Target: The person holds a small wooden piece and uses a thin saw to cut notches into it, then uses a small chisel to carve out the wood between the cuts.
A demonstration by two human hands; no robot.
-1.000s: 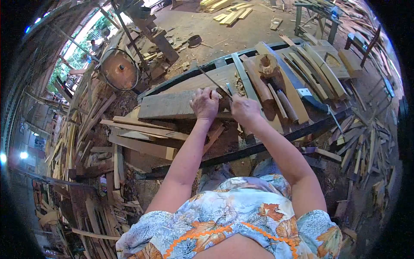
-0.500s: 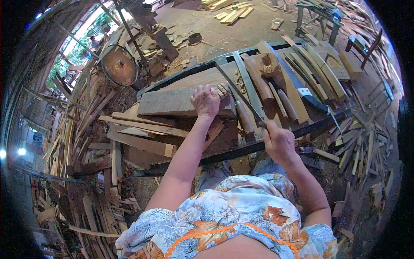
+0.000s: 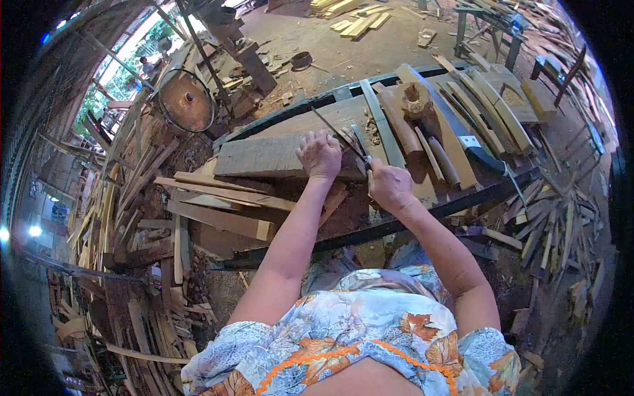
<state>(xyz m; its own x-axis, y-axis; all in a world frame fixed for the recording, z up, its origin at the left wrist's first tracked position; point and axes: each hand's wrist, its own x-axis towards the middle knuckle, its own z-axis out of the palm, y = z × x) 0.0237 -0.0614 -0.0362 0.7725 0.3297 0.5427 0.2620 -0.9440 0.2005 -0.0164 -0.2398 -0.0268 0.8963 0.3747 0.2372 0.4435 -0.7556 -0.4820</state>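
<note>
Slim tool (image 3: 343,137), long, dark, straight, right grip (image 3: 391,187) closed round its near end, left grip (image 3: 319,155) unclear

Woodworking workshop, handsaw (image 3: 469,142), yellow planks (image 3: 362,26), heaped offcuts (image 3: 568,221)

Past your left hand (image 3: 319,156), you could pass above the flat brown wooden board (image 3: 290,123). Between this hand and your gripping right hand (image 3: 391,186), the long thin dark metal blade (image 3: 337,131) stands in the way. Right of your grip, the grey-green flat strip (image 3: 382,124) and black-handled steel saw (image 3: 469,141) obstruct.
</note>
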